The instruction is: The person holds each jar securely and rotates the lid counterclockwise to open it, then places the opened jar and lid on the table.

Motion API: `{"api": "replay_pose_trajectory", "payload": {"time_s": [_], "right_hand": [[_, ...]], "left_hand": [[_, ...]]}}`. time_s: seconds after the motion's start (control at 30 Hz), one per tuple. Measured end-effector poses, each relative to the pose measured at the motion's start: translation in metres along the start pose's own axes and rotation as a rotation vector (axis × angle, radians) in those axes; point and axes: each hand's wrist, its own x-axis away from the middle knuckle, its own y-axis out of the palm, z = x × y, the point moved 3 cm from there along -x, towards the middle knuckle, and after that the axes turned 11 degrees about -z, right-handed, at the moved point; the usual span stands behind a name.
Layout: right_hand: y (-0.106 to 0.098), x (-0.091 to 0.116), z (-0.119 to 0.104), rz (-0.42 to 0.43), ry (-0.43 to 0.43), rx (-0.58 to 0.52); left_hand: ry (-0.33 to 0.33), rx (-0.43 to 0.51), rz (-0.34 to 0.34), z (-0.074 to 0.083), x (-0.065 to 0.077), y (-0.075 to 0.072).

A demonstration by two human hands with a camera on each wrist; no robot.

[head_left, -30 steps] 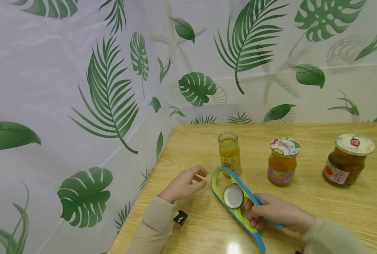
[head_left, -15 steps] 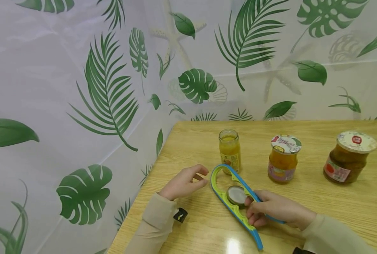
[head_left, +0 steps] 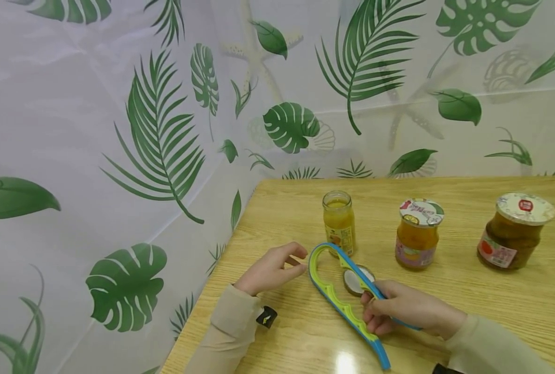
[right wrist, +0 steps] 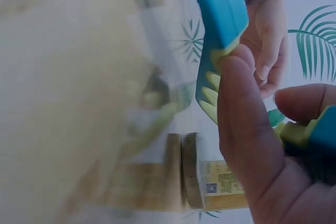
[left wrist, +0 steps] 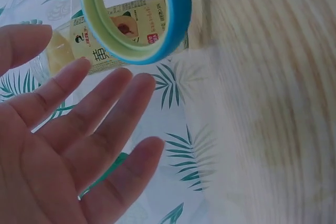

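Observation:
My right hand (head_left: pixel 401 306) grips one handle of a blue and green jar opener (head_left: pixel 326 288), its fingers between the two arms. The opener is held above the table, with its rounded end towards the left hand. Beyond its upper arm a round metal lid (head_left: pixel 358 280) lies on the table, pale inside up, partly covered by that arm; the right wrist view shows the lid (right wrist: pixel 192 171) edge-on. My left hand (head_left: pixel 273 270) holds nothing, fingers loosely spread near the opener's loop (left wrist: pixel 134 59). Behind the loop stands an uncovered glass jar (head_left: pixel 338 218) of yellow contents.
To the right stand a lidded jar of orange contents (head_left: pixel 417 236) and a larger, darker lidded jar (head_left: pixel 515 234). The wooden table (head_left: pixel 464 322) meets a leaf-printed sheet (head_left: pixel 375 140) at the back and left.
The lid, earlier between the opener's arms, dropped onto the table and shifted right and away, now beyond the upper arm. Both hands stay nearly in place; the right keeps its grip.

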Motion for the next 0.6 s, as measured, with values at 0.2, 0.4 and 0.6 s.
{"api": "replay_pose_trajectory", "payload": {"time_s": [0.2, 0.4, 0.6], "right_hand": [[0.000, 0.009, -0.013, 0.000, -0.019, 0.100], [-0.004, 0.023, -0.032, 0.008, -0.090, 0.279], [-0.009, 0.040, -0.052, 0.142, -0.217, 0.608]], "left_hand": [[-0.010, 0.005, 0.046, -0.003, 0.002, -0.007], [-0.005, 0.009, 0.100, 0.000, 0.000, -0.009], [0.034, -0.002, 0.138, 0.012, -0.009, -0.005]]}}
